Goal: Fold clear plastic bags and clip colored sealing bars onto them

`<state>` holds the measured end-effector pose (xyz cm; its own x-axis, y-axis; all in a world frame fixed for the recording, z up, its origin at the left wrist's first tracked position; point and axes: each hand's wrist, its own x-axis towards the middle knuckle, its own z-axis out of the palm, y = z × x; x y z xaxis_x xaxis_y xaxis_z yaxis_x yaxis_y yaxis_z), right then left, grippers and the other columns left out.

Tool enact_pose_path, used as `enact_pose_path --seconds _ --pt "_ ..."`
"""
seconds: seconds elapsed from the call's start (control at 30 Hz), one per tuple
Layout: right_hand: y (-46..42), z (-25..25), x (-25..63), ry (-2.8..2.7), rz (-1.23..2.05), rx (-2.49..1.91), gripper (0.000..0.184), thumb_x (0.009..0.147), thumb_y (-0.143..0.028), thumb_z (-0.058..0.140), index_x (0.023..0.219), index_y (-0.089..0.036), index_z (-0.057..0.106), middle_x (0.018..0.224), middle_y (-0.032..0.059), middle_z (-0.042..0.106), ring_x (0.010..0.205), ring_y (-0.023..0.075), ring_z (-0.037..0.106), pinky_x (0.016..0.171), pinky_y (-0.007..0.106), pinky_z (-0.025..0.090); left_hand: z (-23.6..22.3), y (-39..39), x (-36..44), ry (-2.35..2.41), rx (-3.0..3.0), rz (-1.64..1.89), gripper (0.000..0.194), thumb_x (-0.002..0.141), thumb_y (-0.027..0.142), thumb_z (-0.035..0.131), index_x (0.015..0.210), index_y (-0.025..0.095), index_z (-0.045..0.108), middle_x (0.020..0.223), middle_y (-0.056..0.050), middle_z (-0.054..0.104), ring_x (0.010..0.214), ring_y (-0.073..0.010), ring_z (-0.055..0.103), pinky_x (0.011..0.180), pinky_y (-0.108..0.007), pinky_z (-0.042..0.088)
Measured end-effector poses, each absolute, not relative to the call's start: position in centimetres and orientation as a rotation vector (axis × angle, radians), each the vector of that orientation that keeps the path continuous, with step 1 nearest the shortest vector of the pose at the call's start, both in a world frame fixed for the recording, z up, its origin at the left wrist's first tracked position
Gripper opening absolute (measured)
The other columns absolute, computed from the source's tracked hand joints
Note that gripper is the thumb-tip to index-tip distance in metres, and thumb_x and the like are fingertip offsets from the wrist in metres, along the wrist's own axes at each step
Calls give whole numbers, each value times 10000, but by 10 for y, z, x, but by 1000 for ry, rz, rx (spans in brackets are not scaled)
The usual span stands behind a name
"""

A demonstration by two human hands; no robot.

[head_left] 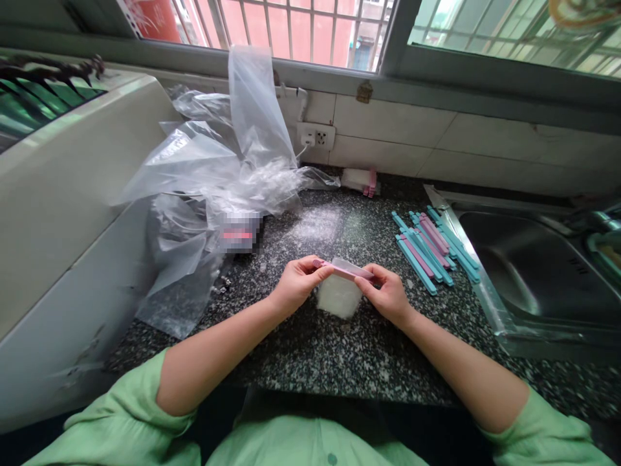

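A pink bag-sealing clip [345, 272] lies across the upper part of a small clear plastic bag [339, 296] with pale contents, just above the counter. My left hand [301, 282] pinches the clip's left end between thumb and fingers. At its right end, my right hand [388, 292] grips the clip the same way, thumb in front. A strip of the bag sticks up behind the clip. Whether the clip is fully snapped together cannot be seen. Blue and pink sealing clips [427, 249] lie in a loose pile to the right of my right hand.
Crumpled clear plastic bags [262, 155] heap up at the back left, beside a blurred box [240, 233]. Against the tiled wall lies another bag with pink clips [359, 181]. A steel sink [528, 259] is set into the right side of the speckled counter [310, 369]. A socket [317, 136] holds a plug.
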<state>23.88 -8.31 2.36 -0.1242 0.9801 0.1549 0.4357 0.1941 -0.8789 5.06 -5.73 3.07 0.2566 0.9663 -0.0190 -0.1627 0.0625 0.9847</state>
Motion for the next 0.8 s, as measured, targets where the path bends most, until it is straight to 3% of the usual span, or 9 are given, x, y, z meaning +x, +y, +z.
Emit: enact_pose_path --seconds 0.8 --pt "-84 25 238 -1656 881 -1351 228 752 -382 550 672 -169 533 574 -29 450 518 88 390 477 210 328 31 -55 51 944 1124 981 337 578 450 711 618 133 606 543 34 518 516 -70 401 514 -206 313"
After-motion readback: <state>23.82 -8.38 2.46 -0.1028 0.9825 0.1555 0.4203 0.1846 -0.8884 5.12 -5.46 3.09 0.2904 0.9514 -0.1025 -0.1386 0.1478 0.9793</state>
